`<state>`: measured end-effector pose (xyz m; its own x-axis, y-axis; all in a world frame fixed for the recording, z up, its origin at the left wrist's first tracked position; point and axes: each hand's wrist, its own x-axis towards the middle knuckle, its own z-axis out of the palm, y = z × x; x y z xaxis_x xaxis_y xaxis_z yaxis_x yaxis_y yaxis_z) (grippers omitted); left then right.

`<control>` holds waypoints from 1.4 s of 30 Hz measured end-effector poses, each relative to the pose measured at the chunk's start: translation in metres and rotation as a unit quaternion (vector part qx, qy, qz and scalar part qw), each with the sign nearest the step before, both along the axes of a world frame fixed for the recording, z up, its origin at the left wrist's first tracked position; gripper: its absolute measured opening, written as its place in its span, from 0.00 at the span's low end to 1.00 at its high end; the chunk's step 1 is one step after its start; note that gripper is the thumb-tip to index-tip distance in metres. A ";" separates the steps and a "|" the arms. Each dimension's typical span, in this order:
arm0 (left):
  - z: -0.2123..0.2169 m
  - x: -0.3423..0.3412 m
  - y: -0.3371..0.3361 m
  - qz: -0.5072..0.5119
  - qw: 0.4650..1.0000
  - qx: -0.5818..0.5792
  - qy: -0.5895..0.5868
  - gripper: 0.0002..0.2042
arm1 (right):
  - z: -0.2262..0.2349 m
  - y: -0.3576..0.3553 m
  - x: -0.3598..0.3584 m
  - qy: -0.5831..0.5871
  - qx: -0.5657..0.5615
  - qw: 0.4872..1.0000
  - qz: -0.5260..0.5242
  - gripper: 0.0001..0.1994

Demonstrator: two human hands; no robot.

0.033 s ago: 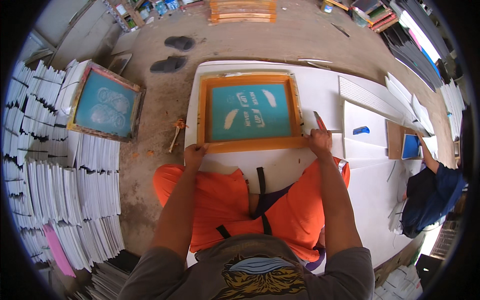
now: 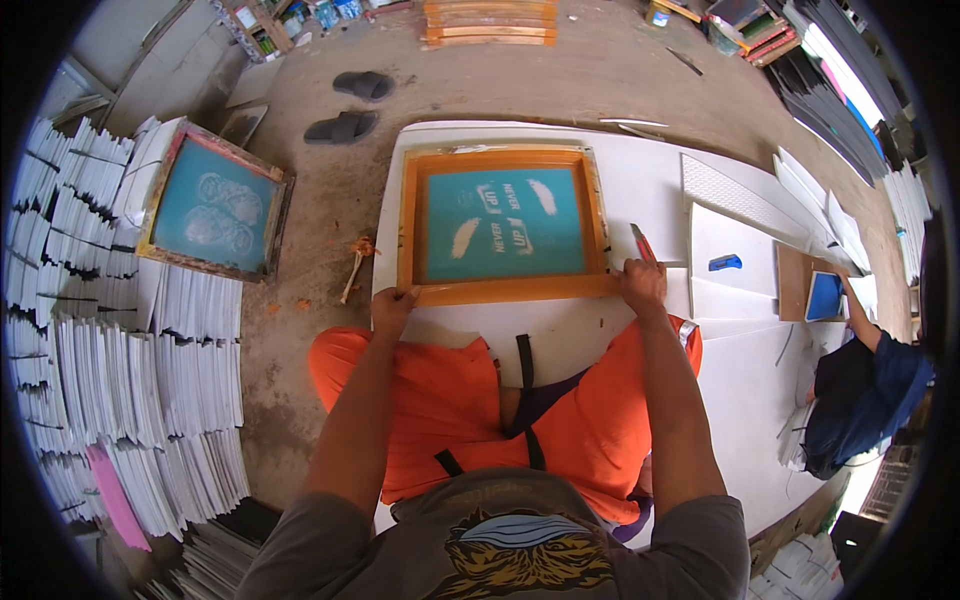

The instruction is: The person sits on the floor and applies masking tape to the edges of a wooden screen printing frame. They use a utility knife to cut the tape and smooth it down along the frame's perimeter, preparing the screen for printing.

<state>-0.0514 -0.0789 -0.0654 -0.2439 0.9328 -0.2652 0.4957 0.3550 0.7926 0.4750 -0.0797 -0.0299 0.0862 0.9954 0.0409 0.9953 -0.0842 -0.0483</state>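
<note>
A wooden screen-printing frame [image 2: 500, 291] with teal mesh lies on a white board across from my crossed legs. Pale lettering and footprint-like shapes mark its mesh [image 2: 470, 265]. My left hand [image 2: 392, 309] is closed on the frame's near left corner, thumb on top of the wood. By the near right corner, my right hand [image 2: 643, 284] is closed round a red utility knife [image 2: 642, 243], whose tip points away from me; its handle end is hidden in the fingers. That hand also seems to touch the frame. A shiny strip, perhaps clear tape, runs along the near rail.
A second screen frame [image 2: 205, 262] leans on stacked white sheets [image 2: 105, 380] at left. To the right lie a blue cutter [image 2: 725, 263], white boards [image 2: 722, 225] and a perforated panel [image 2: 735, 200]. Another person [image 2: 865, 395] works at far right. Dark slippers [image 2: 342, 128] rest on the floor.
</note>
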 end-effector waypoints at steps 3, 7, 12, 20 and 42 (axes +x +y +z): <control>0.008 0.003 -0.001 -0.003 0.999 -0.022 0.025 0.22 | -0.002 0.001 -0.002 -0.013 -0.012 1.000 0.005 0.15; 0.018 0.008 -0.002 0.006 1.000 -0.025 0.018 0.24 | -0.004 -0.002 -0.001 -0.008 0.019 1.000 0.019 0.15; 0.019 0.012 0.001 0.017 0.998 -0.053 0.043 0.20 | -0.014 0.000 0.004 -0.035 0.018 0.999 0.015 0.15; 0.012 0.012 0.001 0.018 0.999 -0.038 0.010 0.19 | -0.004 0.000 0.001 -0.041 0.009 0.999 0.002 0.15; 0.004 0.008 -0.001 0.003 0.997 -0.002 0.076 0.21 | -0.015 -0.001 -0.029 -0.321 -0.117 0.938 0.061 0.16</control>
<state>-0.0431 -0.0802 -0.0612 -0.2866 0.9304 -0.2285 0.6073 0.3609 0.7078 0.4458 -0.0810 -0.0448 0.0031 0.9844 -0.1761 0.8155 0.0995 0.5701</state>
